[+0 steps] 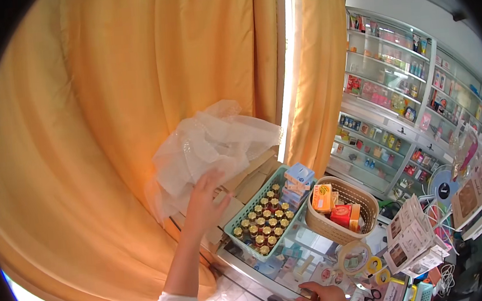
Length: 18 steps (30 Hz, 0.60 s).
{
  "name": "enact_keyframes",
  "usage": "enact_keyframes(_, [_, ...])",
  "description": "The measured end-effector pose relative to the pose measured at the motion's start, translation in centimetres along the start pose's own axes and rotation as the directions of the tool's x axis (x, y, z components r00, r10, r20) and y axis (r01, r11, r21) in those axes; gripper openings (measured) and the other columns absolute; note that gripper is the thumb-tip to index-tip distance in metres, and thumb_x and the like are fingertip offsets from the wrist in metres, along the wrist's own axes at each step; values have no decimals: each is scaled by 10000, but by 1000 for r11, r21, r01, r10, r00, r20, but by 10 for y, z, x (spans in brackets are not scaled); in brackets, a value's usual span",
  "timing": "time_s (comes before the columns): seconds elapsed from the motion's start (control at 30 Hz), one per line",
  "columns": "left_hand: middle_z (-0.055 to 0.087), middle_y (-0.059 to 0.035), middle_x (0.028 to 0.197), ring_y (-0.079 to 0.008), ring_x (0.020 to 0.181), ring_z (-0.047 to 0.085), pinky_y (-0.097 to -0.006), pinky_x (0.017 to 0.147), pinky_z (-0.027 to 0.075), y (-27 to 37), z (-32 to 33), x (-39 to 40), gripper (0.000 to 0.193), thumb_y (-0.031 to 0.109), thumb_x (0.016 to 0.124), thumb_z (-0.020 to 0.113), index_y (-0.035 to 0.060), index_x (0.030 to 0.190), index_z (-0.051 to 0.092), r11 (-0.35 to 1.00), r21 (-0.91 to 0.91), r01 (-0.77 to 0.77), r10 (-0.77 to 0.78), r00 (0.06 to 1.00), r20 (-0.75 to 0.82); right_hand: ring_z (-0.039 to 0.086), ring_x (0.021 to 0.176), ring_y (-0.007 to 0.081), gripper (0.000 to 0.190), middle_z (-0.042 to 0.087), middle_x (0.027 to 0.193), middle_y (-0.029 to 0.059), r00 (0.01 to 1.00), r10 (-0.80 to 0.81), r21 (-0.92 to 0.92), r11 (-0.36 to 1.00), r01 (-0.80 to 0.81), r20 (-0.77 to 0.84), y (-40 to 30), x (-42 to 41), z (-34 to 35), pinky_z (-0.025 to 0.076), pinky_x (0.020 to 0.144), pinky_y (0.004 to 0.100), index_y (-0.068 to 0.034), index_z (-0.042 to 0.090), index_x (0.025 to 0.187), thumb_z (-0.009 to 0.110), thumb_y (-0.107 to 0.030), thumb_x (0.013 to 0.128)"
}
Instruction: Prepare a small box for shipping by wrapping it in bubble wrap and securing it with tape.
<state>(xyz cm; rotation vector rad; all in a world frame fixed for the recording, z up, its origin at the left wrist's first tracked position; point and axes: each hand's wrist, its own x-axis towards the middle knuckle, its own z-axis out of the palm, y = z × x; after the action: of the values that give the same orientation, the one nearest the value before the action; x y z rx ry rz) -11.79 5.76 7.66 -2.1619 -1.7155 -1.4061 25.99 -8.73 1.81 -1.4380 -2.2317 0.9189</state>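
My left hand (209, 201) reaches out with its fingers apart, over the near side of a crumpled sheet of bubble wrap (200, 149). Whether the fingertips touch the wrap is hard to tell. Under the wrap are brown cardboard boxes (259, 166). Low in the picture, at the edge of a glass-topped counter (291, 276), my right hand (327, 300) is closed around a small brown object (311, 293), mostly hidden by the fingers. Between the hands stands a mint-green plastic basket (249, 251) of small gold-capped bottles (267, 220), with blue-and-white boxes (298, 180) stacked at its far end.
A tan basket (341, 234) holds orange and red boxes. Rolls of tape (354, 257), scissors (372, 298) and stacked pale cartons (413, 238) lie to the right. Orange curtains (115, 118) hang close on the left. Glass display shelves (388, 75) with products line the back wall.
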Motion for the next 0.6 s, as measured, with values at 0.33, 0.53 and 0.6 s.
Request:
enact_keyframes(0.33, [498, -259, 1501, -430, 1364, 498, -417, 1141, 431, -77, 38, 78, 706, 315, 863, 790, 18, 1446, 526, 984, 177, -8, -26, 981, 190, 574, 601, 200, 366, 632, 731, 132, 992, 113, 246, 965, -96, -59, -5, -5, -4, 474, 593, 358, -94, 676, 1250, 735, -219, 912])
enact_keyframes(0.53, [614, -264, 1320, -458, 1196, 583, -455, 1042, 488, -110, 47, 101, 401, 171, 927, 675, 6, 1290, 629, 987, 142, -69, 34, 972, 233, 592, 627, 217, 382, 654, 748, 138, 982, 187, 195, 965, -177, -34, -19, 3, -16, 480, 609, 367, -101, 670, 1277, 735, -239, 927])
enact_keyframes(0.6, [614, -256, 1308, -457, 1178, 584, -463, 1027, 493, -130, 51, 103, 363, 142, 937, 651, 8, 1273, 633, 980, 191, -47, 8, 980, 199, 647, 629, 234, 398, 681, 733, 111, 982, 187, 144, 972, -185, 5, -16, 8, -14, 514, 609, 370, -126, 682, 1257, 759, -303, 908])
